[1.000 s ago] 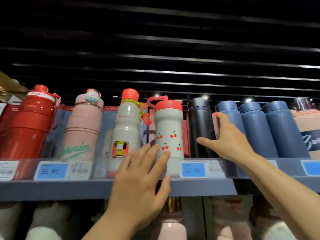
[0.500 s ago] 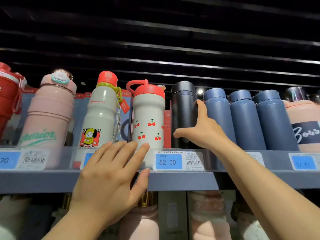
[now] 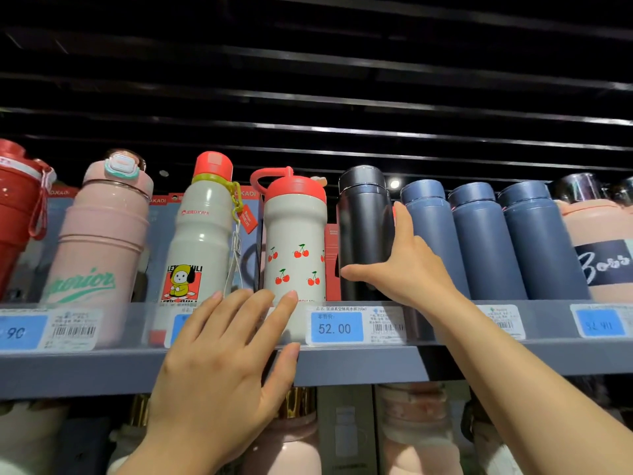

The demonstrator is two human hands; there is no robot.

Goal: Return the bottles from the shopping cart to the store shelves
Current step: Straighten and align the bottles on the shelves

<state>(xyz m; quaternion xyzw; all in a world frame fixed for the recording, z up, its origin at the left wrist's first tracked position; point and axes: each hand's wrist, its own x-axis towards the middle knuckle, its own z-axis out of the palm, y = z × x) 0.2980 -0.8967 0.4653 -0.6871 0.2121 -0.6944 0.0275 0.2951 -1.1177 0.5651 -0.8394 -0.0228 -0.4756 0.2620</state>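
A black flask (image 3: 363,221) stands upright on the grey shelf (image 3: 359,363), between a white cherry-print bottle (image 3: 295,245) with a red lid and a row of blue flasks (image 3: 479,238). My right hand (image 3: 407,265) grips the black flask's lower right side, thumb across its front and fingers behind it. My left hand (image 3: 222,365) is spread flat against the shelf's front rail, just below the cherry bottle, fingers straight and holding nothing.
Further left stand a white cartoon bottle (image 3: 202,234), a pink bottle (image 3: 99,241) and a red one (image 3: 17,207). A peach bottle (image 3: 599,248) is at the far right. Price labels (image 3: 337,326) line the rail. More bottles sit on the shelf below.
My right hand slid left from the blue flasks onto the black flask and closed round it. The view shifted right. My left hand stays flat on the shelf rail.
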